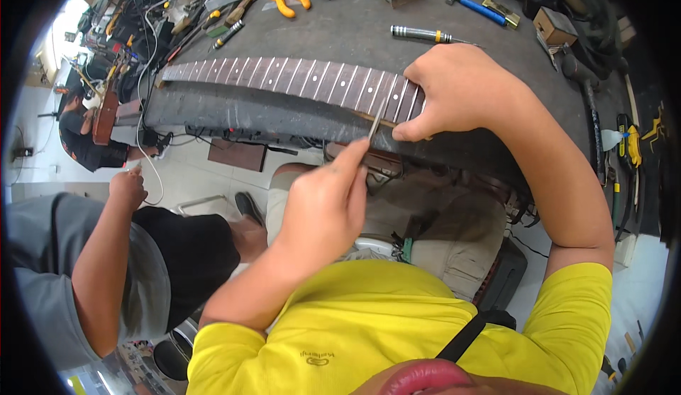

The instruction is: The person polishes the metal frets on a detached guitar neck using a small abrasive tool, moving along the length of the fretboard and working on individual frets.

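A guitar neck (284,75) with a dark fretboard, metal frets and pale dot inlays lies along the near edge of the dark workbench (333,36). At its right end my right hand (464,86) is wrapped over the board, thumb on the near side and fingers over the far side. My left hand (323,200) is closed round a slim metal tool (378,119) that looks like a small file. The tool slants up from my fingers, its tip over the frets beside my right thumb. Its handle end is hidden in my fist.
Beyond the neck lie a black-and-silver pen-like tool (420,34), orange-handled pliers (289,1), a blue-handled hammer (482,10) and a wooden block (555,26). Cluttered tools and a white cable (147,47) fill the left. One person in grey (92,267) stands close at left; another sits farther off.
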